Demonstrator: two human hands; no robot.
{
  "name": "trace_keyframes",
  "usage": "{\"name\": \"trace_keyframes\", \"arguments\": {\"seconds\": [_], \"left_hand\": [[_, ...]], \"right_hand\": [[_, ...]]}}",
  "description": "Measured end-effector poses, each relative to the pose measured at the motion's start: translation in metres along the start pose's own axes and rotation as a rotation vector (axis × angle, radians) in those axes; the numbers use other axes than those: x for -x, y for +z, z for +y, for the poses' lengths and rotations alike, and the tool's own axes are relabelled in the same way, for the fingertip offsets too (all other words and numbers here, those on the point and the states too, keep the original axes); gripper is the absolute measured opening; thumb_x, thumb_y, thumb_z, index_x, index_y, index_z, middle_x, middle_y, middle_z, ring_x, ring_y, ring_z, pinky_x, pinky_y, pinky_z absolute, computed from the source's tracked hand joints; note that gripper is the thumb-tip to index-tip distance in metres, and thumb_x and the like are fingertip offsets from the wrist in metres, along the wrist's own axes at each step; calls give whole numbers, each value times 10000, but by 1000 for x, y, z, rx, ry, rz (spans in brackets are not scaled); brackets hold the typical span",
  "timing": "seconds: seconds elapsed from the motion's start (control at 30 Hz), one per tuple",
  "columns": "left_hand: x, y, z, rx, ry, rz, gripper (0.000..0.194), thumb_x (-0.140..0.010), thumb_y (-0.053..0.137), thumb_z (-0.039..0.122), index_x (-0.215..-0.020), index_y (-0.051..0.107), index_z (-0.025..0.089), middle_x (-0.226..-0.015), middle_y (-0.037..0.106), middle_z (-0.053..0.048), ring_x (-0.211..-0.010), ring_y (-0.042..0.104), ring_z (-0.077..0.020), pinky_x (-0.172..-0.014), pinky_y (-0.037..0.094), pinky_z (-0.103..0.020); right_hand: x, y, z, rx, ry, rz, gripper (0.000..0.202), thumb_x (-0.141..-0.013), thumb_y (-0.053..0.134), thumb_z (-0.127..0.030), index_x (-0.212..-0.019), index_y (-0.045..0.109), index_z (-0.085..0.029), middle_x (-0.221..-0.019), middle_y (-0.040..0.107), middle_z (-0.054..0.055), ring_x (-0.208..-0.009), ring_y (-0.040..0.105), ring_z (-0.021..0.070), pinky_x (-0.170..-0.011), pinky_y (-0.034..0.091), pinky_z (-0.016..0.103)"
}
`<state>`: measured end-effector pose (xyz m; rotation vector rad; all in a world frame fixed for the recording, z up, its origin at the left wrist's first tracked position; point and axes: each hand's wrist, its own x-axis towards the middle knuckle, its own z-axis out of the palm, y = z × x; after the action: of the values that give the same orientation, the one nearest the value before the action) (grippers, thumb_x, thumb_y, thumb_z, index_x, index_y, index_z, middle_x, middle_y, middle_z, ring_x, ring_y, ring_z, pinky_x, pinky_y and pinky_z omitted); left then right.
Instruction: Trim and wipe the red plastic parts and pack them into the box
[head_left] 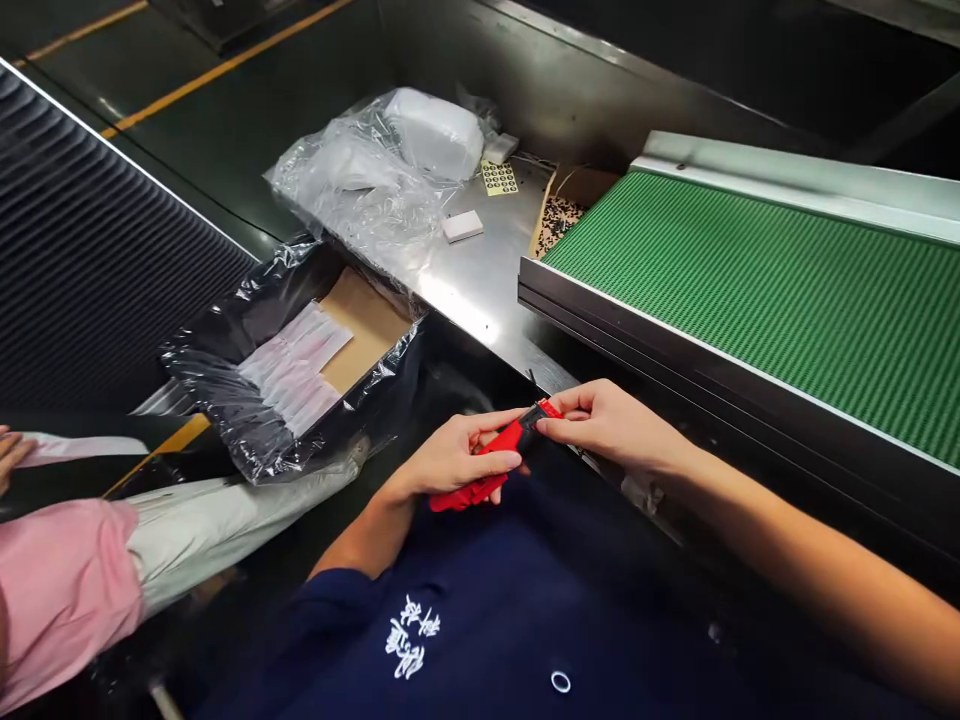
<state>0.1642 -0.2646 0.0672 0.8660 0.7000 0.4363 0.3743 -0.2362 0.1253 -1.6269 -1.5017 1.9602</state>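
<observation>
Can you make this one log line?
left hand: holding red-black item | right hand: pinching its upper end | black-lined box: pale packets inside

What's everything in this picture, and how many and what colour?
Slim handheld object: one, red and black, just below centre
Plastic-lined box: one, black, left of centre
Flat slips: several, whitish pink, in that box
Shiny metal table: one, silver, upper centre
Crumpled plastic wrapping: some, clear, on the table
Rounded bundle: one, white, by the wrapping
Flat blocks: at least two, whitish, table
Dotted flat sheet: one, yellow and black, table
Ribbed conveyor belt: one, green, right
Tiny bits: many, black, beside the belt
Ribbed surface: one, black, left
Floor stripes: several, yellow, left
Co-worker: one, pink top, pale trousers, lower left
Shirt: one, navy, bottom
Left hand, right hand: one each, bare, gripping the object
</observation>
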Motion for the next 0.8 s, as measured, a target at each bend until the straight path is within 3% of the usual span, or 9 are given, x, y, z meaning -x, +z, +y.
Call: {"name": "trace_keyframes", "arguments": {"seconds": [0.3, 0.47, 0.6, 0.67, 0.8], "left_hand": [[20, 0, -7, -62, 37, 171, 799, -814, 736, 425, -1475, 367, 173, -893, 699, -92, -544, 649, -150, -488, 526, -213], [23, 3, -14, -145, 22, 241, 775, -820, 705, 408, -1468, 376, 138, -837, 686, -69, -542, 656, -164, -489, 527, -223], [23, 5, -22, -311, 34, 327, 677, -835, 671, 345, -1439, 432, 155, -698, 635, 2, -557, 665, -161, -517, 525, -206], [23, 5, -23, -313, 43, 333, 674, -832, 669, 343, -1438, 436, 161, -729, 649, -6, -563, 668, -161, -519, 526, -206], [23, 3, -19, -189, 69, 285, 752, -814, 698, 403, -1458, 399, 155, -863, 700, -67, -553, 662, -161, -510, 525, -219]], "right_hand": [[-23, 10, 2, 70, -60, -65, 299, -675, 624, -446, -593, 556, -166, -513, 357, -51, -480, 229, 60, -458, 153, 230], [-33, 16, 7, 171, 10, -100, 191, -700, 572, -335, -602, 563, -171, -540, 362, -43, -505, 255, 78, -476, 185, 248], [-31, 22, 7, 483, -25, 87, 163, -685, 545, -232, -545, 477, -181, -512, 316, -52, -495, 260, 80, -477, 179, 262], [-28, 22, 7, 556, -100, 140, 184, -692, 555, -250, -543, 474, -179, -514, 324, -53, -502, 280, 80, -484, 194, 259], [-23, 14, 6, 446, -152, 25, 205, -718, 544, -358, -662, 599, -169, -534, 341, -59, -507, 306, 83, -489, 234, 244]]}}
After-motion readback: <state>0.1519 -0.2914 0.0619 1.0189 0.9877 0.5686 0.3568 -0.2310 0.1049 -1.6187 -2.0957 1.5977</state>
